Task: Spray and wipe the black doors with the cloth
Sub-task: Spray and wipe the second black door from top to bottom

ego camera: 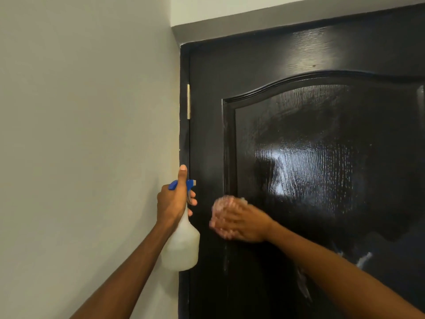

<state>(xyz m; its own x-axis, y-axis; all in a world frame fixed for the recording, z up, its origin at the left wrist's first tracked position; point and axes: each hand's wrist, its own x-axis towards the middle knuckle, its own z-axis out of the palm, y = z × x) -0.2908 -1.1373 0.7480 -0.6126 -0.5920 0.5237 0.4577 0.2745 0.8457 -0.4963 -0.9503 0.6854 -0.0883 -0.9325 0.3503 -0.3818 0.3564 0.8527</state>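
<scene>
One black door (299, 157), glossy, wet-streaked, arched raised panel, ahead at right. One spray bottle (181, 245), translucent, blue head, gripped by left hand (172, 203). Right hand (239, 222) presses one blurred pale cloth (224, 203) against door; finger spread unclear.

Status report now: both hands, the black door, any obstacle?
Left hand grips white spray bottle. Right hand presses blurred pale cloth on wet black door. No obstacle visible.

A pale grey wall (87, 123) adjoins a brass hinge (188, 101).
</scene>
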